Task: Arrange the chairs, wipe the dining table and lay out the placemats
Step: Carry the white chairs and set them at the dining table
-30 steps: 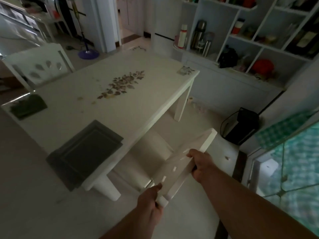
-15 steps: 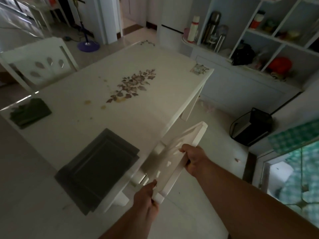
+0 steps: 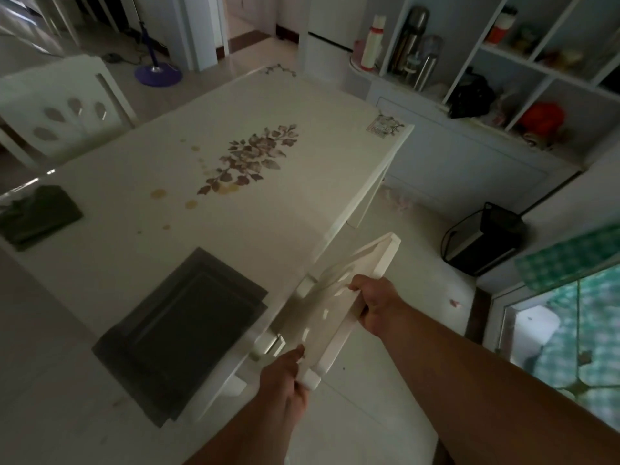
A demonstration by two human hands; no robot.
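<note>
A white chair's backrest (image 3: 355, 283) stands against the near long edge of the white dining table (image 3: 268, 209), its seat hidden beneath. My left hand (image 3: 285, 377) grips the near end of the backrest's top rail. My right hand (image 3: 372, 303) holds the rail further along. A stack of dark placemats (image 3: 181, 330) lies at the table's near corner, overhanging the edge. A dark green cloth (image 3: 37, 216) lies crumpled at the left end. Yellowish stains (image 3: 174, 198) dot the tabletop beside its printed flower pattern. A second white chair (image 3: 63, 109) stands at the far left side.
White shelving (image 3: 503, 78) with flasks, jars and a red item lines the right wall. A black appliance (image 3: 483, 239) sits on the floor near the table's far right leg. A glass door (image 3: 570, 330) is at the right. A purple stand base (image 3: 157, 73) rests on the far floor.
Both hands have pushed the chair towards the table; its backrest now meets the table edge and the seat has gone underneath. My view has moved closer to the table.
</note>
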